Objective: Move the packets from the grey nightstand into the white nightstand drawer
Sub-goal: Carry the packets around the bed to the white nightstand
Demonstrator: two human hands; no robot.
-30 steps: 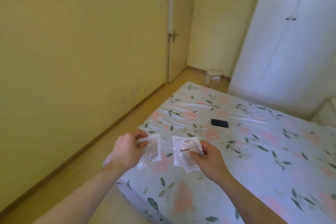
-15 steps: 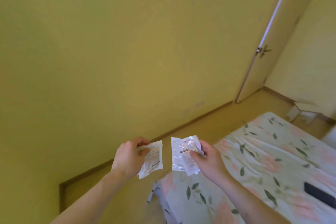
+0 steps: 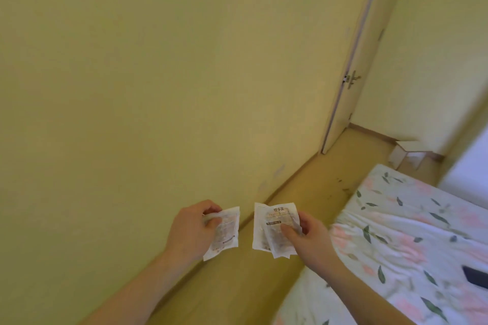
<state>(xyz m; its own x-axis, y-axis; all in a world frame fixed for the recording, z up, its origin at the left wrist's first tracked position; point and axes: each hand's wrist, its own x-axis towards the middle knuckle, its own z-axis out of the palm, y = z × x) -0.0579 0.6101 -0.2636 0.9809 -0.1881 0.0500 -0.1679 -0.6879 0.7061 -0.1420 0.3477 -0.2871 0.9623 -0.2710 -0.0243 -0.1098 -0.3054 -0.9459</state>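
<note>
While view has swung from bed (image 3: 412,240) toward wall, left hand (image 3: 191,229) and right hand (image 3: 309,235) keep pinching packets (image 3: 274,229); carry under way, neither nightstand visible.

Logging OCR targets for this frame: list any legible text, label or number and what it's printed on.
None can be read for certain.
Front packet in the right hand: a dark heading of about three characters at the top and a dark band lower down, both too blurred to read.
Packet in the left hand: faint lines of print and a dark strip, too small and blurred.
Door, walls, bedsheet: no text visible.
</note>
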